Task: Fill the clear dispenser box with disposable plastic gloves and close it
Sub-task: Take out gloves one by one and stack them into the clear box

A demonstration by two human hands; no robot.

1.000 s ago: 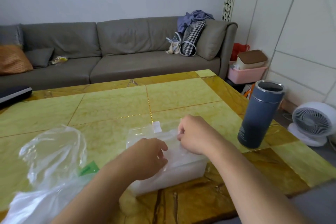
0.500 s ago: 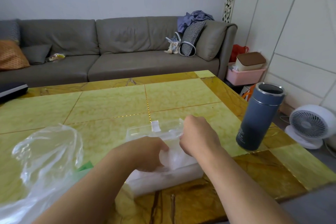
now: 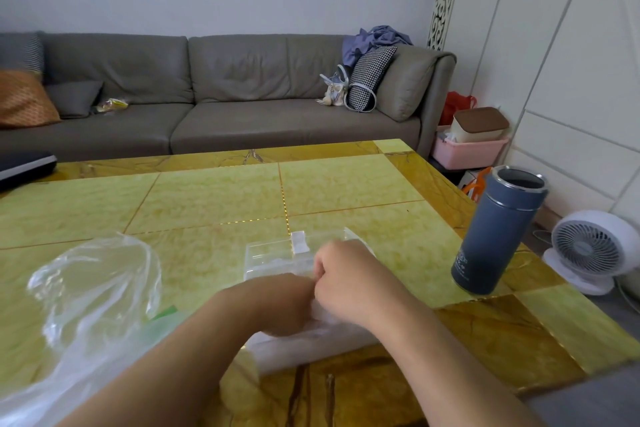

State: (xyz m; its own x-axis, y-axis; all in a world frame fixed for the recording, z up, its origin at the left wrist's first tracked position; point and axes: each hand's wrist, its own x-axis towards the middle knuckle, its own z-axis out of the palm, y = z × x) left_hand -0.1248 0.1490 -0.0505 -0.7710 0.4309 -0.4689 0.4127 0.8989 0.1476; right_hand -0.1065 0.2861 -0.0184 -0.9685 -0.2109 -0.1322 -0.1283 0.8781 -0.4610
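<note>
1. Clear plastic dispenser box (image 3: 277,255) sits on the yellow-green tiled table (image 3: 214,198), holding white gloves (image 3: 320,317).
2. Left hand (image 3: 273,305) and right hand (image 3: 349,279) meet over it, fingers curled; what they grasp I cannot tell.
3. Crumpled transparent bag (image 3: 93,288) at 9 o'clock; grey-blue flask (image 3: 498,229) at 3 o'clock.

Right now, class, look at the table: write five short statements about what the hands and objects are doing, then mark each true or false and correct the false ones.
1. Both hands, left hand and right hand, are over the clear dispenser box. True.
2. The blue thermos lies on its side. False: it stands upright.
3. The thermos has its cap on. False: its mouth is open.
4. A crumpled clear plastic bag lies left of the box. True.
5. The white fan stands on the table. False: it stands on the floor beside it.
</note>
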